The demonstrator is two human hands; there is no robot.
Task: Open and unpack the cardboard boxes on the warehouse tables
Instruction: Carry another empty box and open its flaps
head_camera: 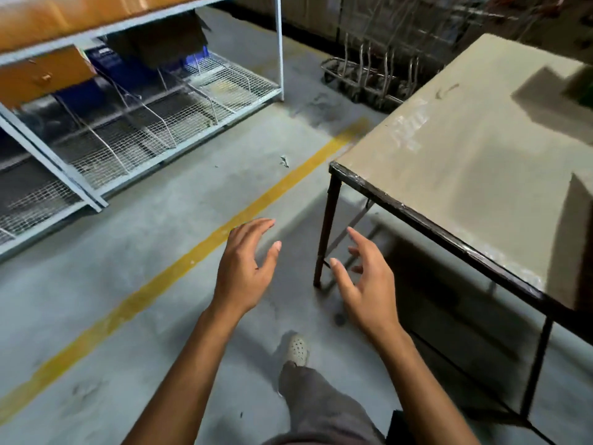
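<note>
Your left hand (244, 268) and right hand (365, 284) hover empty over the floor (128, 284), fingers spread and loose, likely readying to reach. The box (574, 245) sits on the surface (465, 162) at your right, mostly cut off; a second box (542, 97), blurred, may stand beyond it.

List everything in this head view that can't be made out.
- Near cardboard box on the table: cut off by the right frame edge; cannot tell whether it is sealed or open.
- Far cardboard box: blurred and cropped by the same edge; the green thing beside it is unidentifiable.
- Orange items on the shelving: motion blur hides what they are.
- Floor scrap: too small to identify.
</note>
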